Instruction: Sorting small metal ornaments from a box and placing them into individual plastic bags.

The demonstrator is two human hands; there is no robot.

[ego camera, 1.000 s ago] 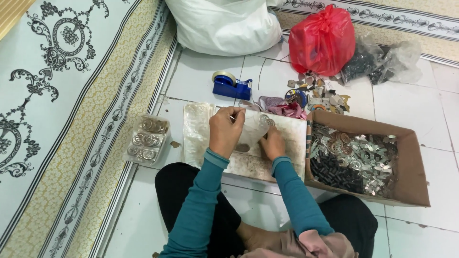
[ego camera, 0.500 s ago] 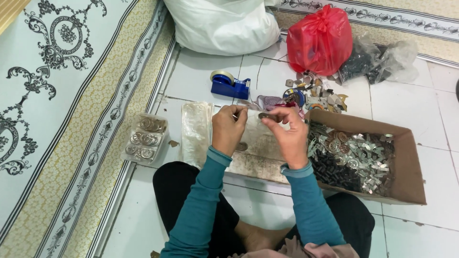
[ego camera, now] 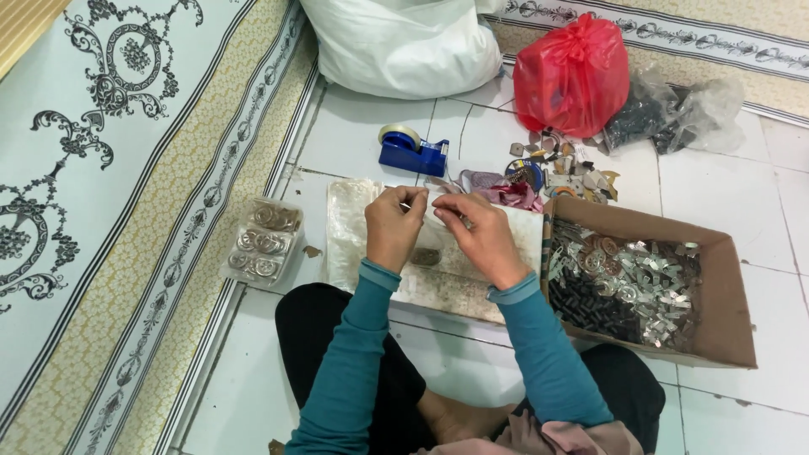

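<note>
The left hand (ego camera: 394, 226) and right hand (ego camera: 480, 234) are pinching a small metal piece (ego camera: 408, 205) between their fingertips, just above the clear plastic sheet (ego camera: 350, 227). It looks light, stiff and slippery; edge pinching seems best.

Hidden and cut-off parts, head view

Small piece pinched between left hand (ego camera: 394, 227) and right hand (ego camera: 482, 236): too small to identify; fingertips cover it. White sack (ego camera: 404, 38) cut off by top edge. Contents of red bag (ego camera: 573, 72) hidden. Scraps by cardboard box (ego camera: 733, 320) too small to sort. Person's lap runs off the bottom edge.
</note>
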